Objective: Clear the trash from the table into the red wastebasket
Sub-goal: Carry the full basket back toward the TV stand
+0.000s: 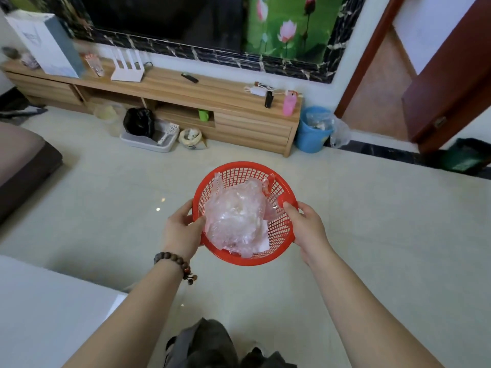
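Note:
I hold the red wastebasket [240,170], a round plastic mesh basket, in the air above the tiled floor. My left hand [183,227] grips its left rim with the thumb inside. My right hand [305,229] grips the right rim, thumb over the edge. Inside lies a crumpled clear plastic bag [236,211] with a piece of white paper [261,243] under it. A wooden bead bracelet is on my left wrist.
A white table corner [53,309] sits at lower left. Ahead stands a long wooden TV cabinet [239,107] with small items on top. A blue bin [312,131] is at its right end, a litter tray [148,140] and black bag in front. A sofa edge [24,166] is at left, a door [446,83] at right.

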`<state>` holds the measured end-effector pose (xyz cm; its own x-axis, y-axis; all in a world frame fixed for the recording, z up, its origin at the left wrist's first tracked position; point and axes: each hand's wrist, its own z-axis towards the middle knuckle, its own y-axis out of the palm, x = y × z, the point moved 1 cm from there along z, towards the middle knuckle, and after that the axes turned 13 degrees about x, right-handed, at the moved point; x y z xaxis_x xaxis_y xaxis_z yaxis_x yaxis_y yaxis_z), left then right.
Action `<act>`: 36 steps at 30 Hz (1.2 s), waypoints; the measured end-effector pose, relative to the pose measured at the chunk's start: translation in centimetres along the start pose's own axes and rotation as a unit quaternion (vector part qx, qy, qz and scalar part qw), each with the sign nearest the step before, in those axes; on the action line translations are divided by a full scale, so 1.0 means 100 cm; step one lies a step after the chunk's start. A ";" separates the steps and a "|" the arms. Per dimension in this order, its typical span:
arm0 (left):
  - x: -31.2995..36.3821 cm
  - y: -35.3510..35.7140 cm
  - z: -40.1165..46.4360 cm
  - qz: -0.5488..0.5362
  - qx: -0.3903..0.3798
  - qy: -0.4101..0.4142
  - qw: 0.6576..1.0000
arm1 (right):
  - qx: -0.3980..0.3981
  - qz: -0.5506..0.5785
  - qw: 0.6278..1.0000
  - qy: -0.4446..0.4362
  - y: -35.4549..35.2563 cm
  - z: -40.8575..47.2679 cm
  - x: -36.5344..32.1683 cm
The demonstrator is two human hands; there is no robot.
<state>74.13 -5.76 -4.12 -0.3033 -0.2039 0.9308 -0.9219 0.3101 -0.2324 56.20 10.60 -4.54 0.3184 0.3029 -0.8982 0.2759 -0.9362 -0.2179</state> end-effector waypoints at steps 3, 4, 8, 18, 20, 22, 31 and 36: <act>0.013 0.024 0.051 0.004 0.027 -0.001 1.000 | -0.020 -0.016 1.000 -0.001 0.036 0.053 -0.024; 0.016 0.032 0.070 0.007 0.036 -0.001 0.999 | -0.026 -0.022 0.999 -0.001 0.051 0.070 -0.031; 0.028 0.063 0.157 0.027 0.064 -0.004 0.998 | -0.042 -0.044 0.998 0.000 0.114 0.146 -0.056; 0.113 0.149 0.424 0.047 0.044 -0.034 0.997 | -0.026 -0.054 0.998 0.018 0.294 0.346 -0.165; 0.131 0.165 0.460 0.062 0.033 -0.035 0.997 | -0.017 -0.053 0.998 0.018 0.314 0.377 -0.183; 0.142 0.183 0.491 0.068 0.026 -0.040 0.997 | -0.013 -0.052 0.998 0.025 0.330 0.405 -0.194; 0.152 0.263 0.595 0.126 0.002 -0.068 0.990 | 0.004 -0.080 0.994 0.076 0.382 0.518 -0.204; 0.144 0.318 0.649 0.165 0.009 -0.099 0.981 | 0.008 -0.111 0.989 0.102 0.409 0.590 -0.198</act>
<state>24.78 -59.12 -16.42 -0.6246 -0.2728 0.7317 -0.7698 0.3731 -0.5179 7.66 -44.19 -18.21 0.4278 0.5294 -0.7326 0.3464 -0.8446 -0.4082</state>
